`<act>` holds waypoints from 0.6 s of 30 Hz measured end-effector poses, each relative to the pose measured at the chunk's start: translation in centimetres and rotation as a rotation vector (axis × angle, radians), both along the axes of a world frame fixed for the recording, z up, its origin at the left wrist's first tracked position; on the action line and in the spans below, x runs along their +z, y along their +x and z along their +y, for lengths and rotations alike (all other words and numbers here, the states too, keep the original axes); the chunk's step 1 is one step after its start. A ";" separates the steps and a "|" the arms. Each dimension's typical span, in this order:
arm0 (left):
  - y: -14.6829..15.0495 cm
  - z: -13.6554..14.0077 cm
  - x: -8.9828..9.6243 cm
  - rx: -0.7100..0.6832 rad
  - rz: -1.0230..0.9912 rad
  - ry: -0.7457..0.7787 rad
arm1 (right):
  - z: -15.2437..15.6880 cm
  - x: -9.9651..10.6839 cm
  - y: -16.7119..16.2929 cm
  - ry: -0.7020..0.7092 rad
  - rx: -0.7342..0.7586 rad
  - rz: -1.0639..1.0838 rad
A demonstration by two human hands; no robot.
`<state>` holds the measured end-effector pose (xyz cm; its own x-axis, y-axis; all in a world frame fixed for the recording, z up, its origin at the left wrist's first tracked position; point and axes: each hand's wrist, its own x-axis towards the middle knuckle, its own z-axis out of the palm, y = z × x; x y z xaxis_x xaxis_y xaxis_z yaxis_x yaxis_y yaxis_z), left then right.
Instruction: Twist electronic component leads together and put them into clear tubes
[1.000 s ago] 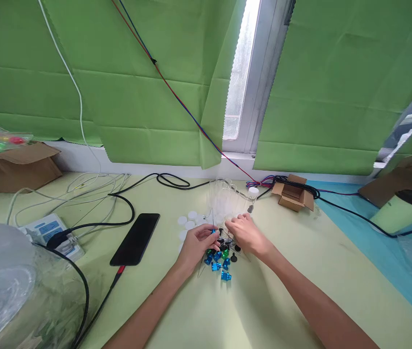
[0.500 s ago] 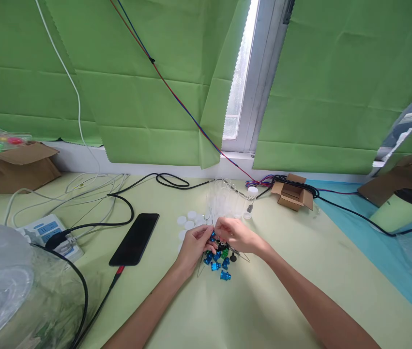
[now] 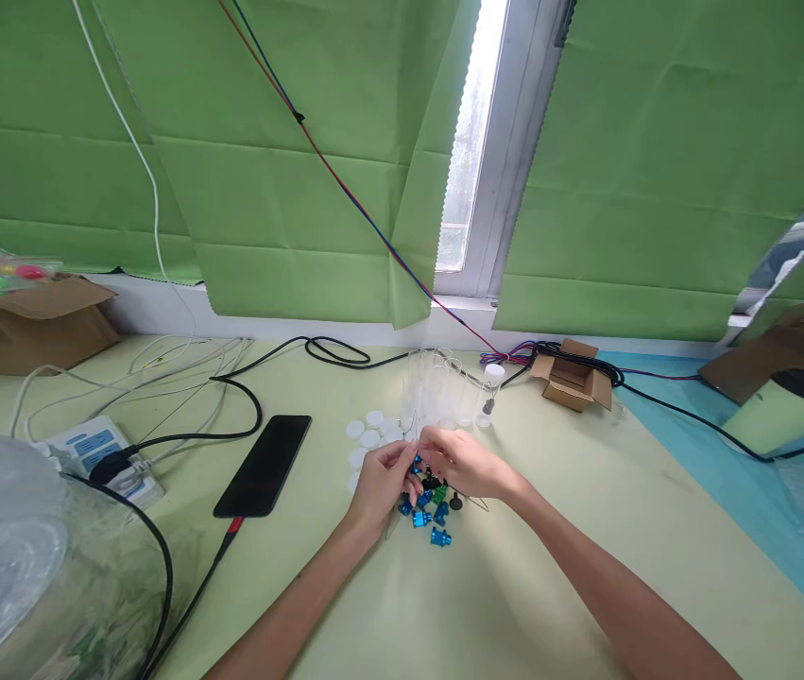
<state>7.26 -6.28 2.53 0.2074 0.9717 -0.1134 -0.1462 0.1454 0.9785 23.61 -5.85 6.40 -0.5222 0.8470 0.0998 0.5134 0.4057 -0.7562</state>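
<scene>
My left hand is closed in a pinch on a small shiny blue metal fitting, and a thin wire rises by the fingertips. Against it, my right hand has its fingers bent and pinched together; what they hold is hidden. Below the hands lies a small pile of blue fittings, with one blue fitting nearest me. A green piece sits among them, and a black round-headed part lies at the pile's right side. Thin bent wires stick out on both sides.
White round caps lie left of clear tubes standing behind my hands. One capped tube holds something small. A black phone with a cable lies left, near a power strip. An open cardboard box stands back right.
Both hands stay together over the pile, with only a slight shift of the right fingers. The fittings on the table have not visibly moved.
</scene>
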 end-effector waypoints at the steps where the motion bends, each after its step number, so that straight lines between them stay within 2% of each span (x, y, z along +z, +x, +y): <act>1: 0.0 0.0 0.0 0.000 0.000 0.001 | -0.1 0.0 0.0 0.005 0.009 -0.005; 12: 0.4 -0.3 -0.2 0.014 0.013 0.001 | -0.3 0.1 -0.1 0.103 0.061 -0.100; 18: 0.3 -0.3 -0.2 0.014 -0.006 -0.010 | -0.3 0.1 0.0 0.111 0.057 -0.102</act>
<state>7.58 -6.59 2.28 0.1944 0.9733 -0.1218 -0.1541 0.1530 0.9761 23.56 -6.13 6.53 -0.5815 0.8023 0.1350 0.5591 0.5147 -0.6500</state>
